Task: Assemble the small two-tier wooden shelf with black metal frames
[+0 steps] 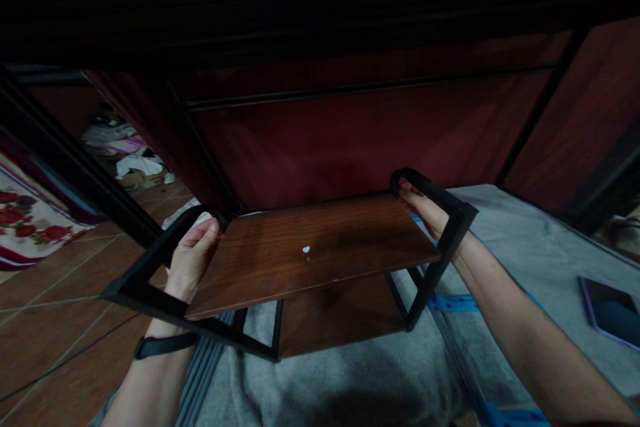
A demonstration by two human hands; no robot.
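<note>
A small two-tier shelf (270, 247) with brown wood-look boards and black side frames stands in front of me on a grey blanket. My left hand (195, 253) reaches through the left side frame and is closed at the back corner of the upper board. On the other side, my right hand (420, 203) is closed near the right back corner, its fingers partly hidden by the black frame. A small white speck (306, 249) lies on the upper board. The lower board (340, 323) shows beneath it.
Grey fabric (510, 233) spreads under and around the shelf. A phone (611, 310) lies on it at the right. Behind hangs a dark red curtain (320, 147) with black bars. Left are a tiled floor (60, 327), a cloth pile (130, 147) and a flowered blanket (35, 220).
</note>
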